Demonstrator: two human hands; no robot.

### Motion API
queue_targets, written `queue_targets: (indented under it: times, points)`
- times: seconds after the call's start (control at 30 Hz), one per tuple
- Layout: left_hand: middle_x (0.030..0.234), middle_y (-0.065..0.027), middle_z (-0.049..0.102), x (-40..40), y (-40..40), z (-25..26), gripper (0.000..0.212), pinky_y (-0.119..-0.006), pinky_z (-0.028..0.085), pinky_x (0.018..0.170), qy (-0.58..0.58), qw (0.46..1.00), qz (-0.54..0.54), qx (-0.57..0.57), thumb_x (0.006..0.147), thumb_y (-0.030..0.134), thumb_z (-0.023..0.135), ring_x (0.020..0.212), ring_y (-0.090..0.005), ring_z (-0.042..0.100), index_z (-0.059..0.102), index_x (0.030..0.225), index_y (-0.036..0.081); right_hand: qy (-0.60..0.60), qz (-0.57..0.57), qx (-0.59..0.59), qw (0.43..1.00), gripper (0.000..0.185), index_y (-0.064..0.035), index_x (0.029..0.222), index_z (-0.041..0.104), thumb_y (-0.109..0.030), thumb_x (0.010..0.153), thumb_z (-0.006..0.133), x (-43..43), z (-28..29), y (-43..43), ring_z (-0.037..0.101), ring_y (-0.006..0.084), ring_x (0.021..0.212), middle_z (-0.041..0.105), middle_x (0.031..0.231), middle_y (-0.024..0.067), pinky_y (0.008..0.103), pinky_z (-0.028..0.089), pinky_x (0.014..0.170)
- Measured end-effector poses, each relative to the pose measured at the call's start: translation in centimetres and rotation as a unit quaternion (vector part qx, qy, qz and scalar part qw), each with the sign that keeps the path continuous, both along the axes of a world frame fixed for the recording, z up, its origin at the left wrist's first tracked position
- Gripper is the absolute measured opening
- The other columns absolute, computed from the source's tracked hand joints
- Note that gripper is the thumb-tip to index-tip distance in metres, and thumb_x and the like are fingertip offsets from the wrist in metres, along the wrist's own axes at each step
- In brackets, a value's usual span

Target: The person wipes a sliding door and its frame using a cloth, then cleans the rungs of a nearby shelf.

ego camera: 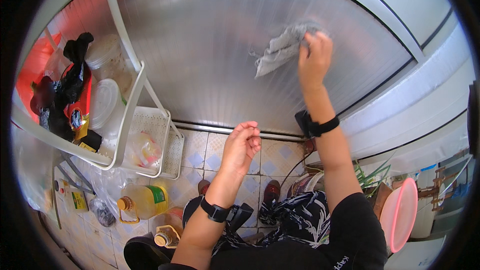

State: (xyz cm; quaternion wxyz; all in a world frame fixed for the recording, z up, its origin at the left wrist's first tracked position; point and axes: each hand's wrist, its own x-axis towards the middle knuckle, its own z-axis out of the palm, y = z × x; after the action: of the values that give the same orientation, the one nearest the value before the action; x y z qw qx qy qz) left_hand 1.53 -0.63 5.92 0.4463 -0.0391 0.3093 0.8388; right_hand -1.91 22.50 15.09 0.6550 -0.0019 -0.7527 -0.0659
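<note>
My right hand point(317, 58) grips a crumpled grey cloth point(281, 50) by its upper right part. The cloth lies against a translucent ribbed panel point(210, 56) in a metal frame, and both cloth and fingertips are slightly blurred. Lower down and to the left, my left hand point(242, 144) hangs in front of the panel's bottom rail point(202, 126). Its fingers are loosely curled and a little apart, with nothing visible in them. Each forearm wears a black strap with a small device.
A white tiered rack point(129, 120) on the left holds plastic tubs point(107, 105) and bags. Oil bottles point(144, 200) stand on the tiled floor point(195, 153) below it. At right are a pink basin point(399, 215), green-leaved plants point(371, 176) and a thin dark cable point(294, 167).
</note>
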Motion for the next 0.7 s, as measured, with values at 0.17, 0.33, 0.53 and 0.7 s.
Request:
queue_targets:
  times: [0.17, 0.33, 0.53, 0.7]
  points:
    - [0.077, -0.0003, 0.053, 0.9, -0.5, 0.0, 0.011, -0.022, 0.042, 0.056, 0.007, 1.0, -0.018, 0.0, 0.085, 0.007, 0.049, 0.061, -0.0085, 0.048, 0.051, 0.096, 0.006, -0.18, -0.016, 0.038, 0.983, 0.018, -0.0082, 0.085, 0.057, -0.004, 0.068, 0.061, 1.1, -12.4, -1.0, 0.053, 0.0252, 0.081, 0.054, 0.091, 0.0087, 0.0354, 0.041, 0.066]
    - [0.078, -0.0005, 0.053, -0.2, -0.7, -0.2, 0.012, -0.023, 0.042, 0.056, 0.013, 1.0, 0.008, -0.003, 0.085, 0.007, 0.047, 0.06, -0.0087, 0.047, 0.05, 0.097, 0.006, -0.336, -0.043, 0.07, 0.938, 0.009, -0.0113, 0.078, 0.052, -0.013, 0.069, 0.055, 1.5, -17.1, -2.3, 0.05, 0.0201, 0.076, 0.051, 0.082, 0.0033, 0.0331, 0.037, 0.063]
    - [0.078, -0.0006, 0.053, -0.8, -1.2, 0.4, 0.014, -0.022, 0.042, 0.056, 0.011, 1.0, 0.027, 0.013, 0.084, 0.006, 0.048, 0.061, -0.0084, 0.047, 0.049, 0.098, 0.006, -0.26, -0.051, 0.085, 0.96, 0.014, -0.0113, 0.083, 0.054, -0.01, 0.07, 0.055, 1.0, -8.3, -1.5, 0.051, 0.0202, 0.078, 0.053, 0.085, 0.0038, 0.0332, 0.038, 0.064]
    - [0.077, -0.0001, 0.053, -0.2, -1.3, 0.1, 0.013, -0.023, 0.042, 0.056, 0.005, 1.0, 0.003, 0.011, 0.084, 0.007, 0.048, 0.061, -0.0086, 0.047, 0.05, 0.097, 0.007, -0.064, -0.025, 0.022, 0.997, 0.02, -0.0077, 0.089, 0.058, 0.0, 0.071, 0.057, -0.5, 0.4, -2.4, 0.052, 0.025, 0.082, 0.054, 0.091, 0.0077, 0.0347, 0.04, 0.065]
